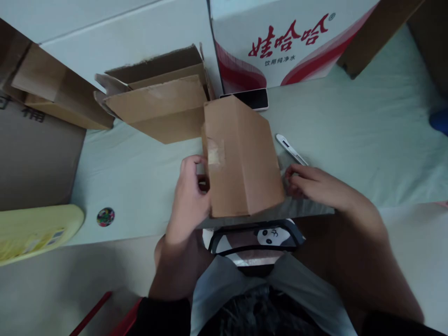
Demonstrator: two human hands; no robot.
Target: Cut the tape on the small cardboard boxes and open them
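A small brown cardboard box (241,158) stands tilted in front of me, a strip of clear tape on its left part. My left hand (191,200) is closed on the box's left side, its fingertips partly hidden by the cardboard. Close to the box's lower right edge, my right hand (311,184) has its fingers curled together in a pinch. What they hold, if anything, I cannot make out. Just beyond those fingers lies a white utility knife (291,148) on the pale green sheet (350,135).
An open cardboard box (157,102) stands behind left. A phone (254,99) lies by a white carton (280,46) with red lettering. More cartons (56,84) line the left, with a yellow bottle (38,231) and a round colourful disc (105,217). A panda-patterned item (269,237) is below the box.
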